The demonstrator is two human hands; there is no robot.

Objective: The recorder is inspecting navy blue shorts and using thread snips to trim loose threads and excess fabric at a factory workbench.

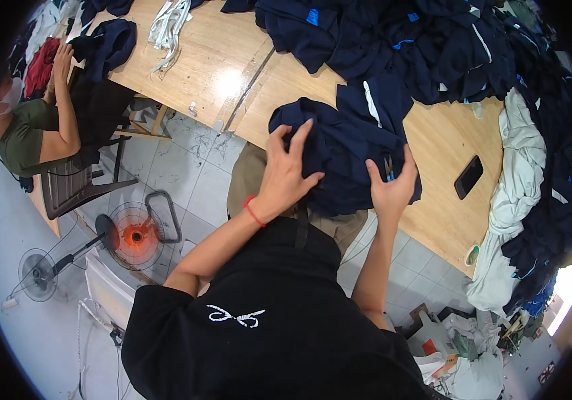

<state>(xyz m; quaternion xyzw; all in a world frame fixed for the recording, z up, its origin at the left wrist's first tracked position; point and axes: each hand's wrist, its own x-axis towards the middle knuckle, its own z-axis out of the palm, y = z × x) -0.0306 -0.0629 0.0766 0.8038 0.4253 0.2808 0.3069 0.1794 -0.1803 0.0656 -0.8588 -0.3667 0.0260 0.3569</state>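
Observation:
A dark navy garment (342, 150) lies bunched at the table's near edge and hangs over onto my lap. My left hand (286, 170) rests on its left side, fingers spread and thumb apart, with no fold visibly pinched. At the garment's right side is my right hand (392, 190), with a small pair of thread snips (388, 169) in it. Their metal blades point away from me, with blue showing near the grip. The thumb and a raised finger stand either side of the snips; the other fingers are hidden.
A large heap of navy garments (392, 47) covers the table's far side. To the right lie a black phone (469, 177) and a rolled white cloth (518, 180). White strips (169, 30) lie far left, near a seated co-worker (32, 130). A fan (136, 236) stands on the floor.

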